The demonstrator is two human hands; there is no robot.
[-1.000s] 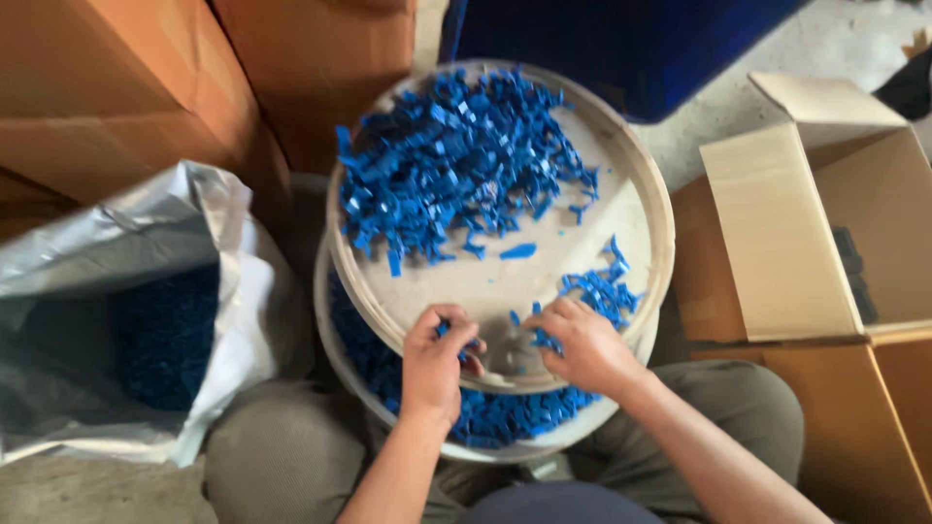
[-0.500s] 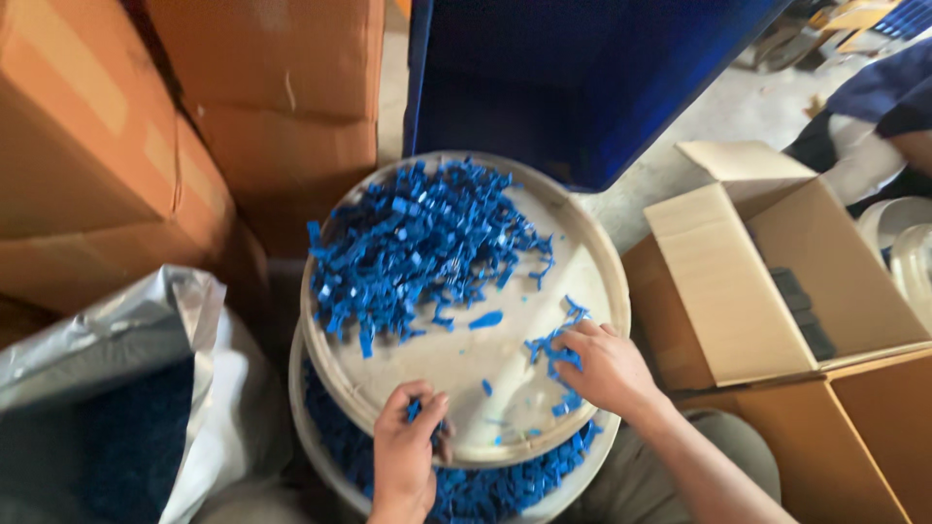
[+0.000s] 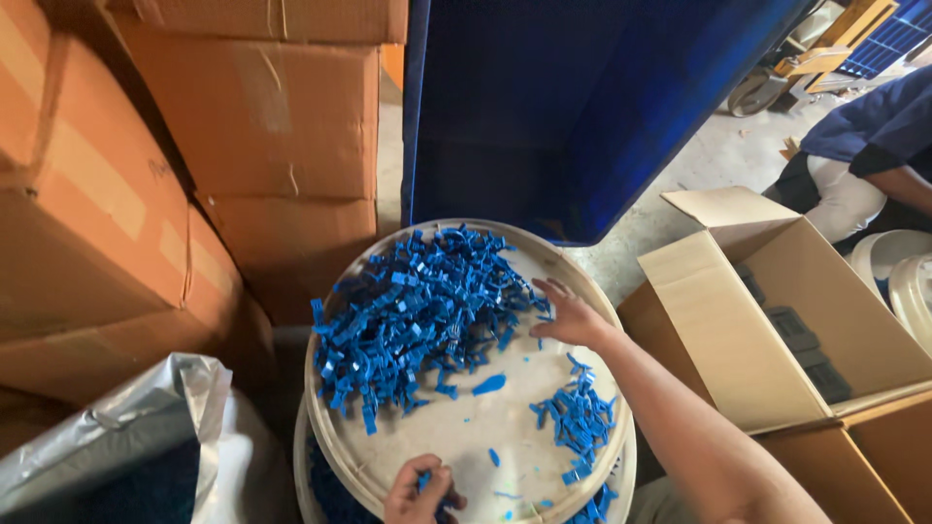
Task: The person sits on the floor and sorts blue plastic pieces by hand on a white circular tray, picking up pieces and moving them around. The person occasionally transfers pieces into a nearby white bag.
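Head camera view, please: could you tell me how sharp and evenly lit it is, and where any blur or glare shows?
Head view: soft daylight, brightest on the concrete floor at upper right; the round tray and blue plastic pieces read fairly sharp; the right hand is slightly smeared; the left hand is cut by the bottom edge; mild glare on the silver bag; edges bow outward.

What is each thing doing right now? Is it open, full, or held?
Left hand: closed on small blue pieces.
Right hand: open, fingers spread at the big blue pile.
Round tray: partly covered, bare in the middle.
Small blue pile: loose by the tray's rim.
Cardboard box: open, dark items inside.
Silver bag: open.
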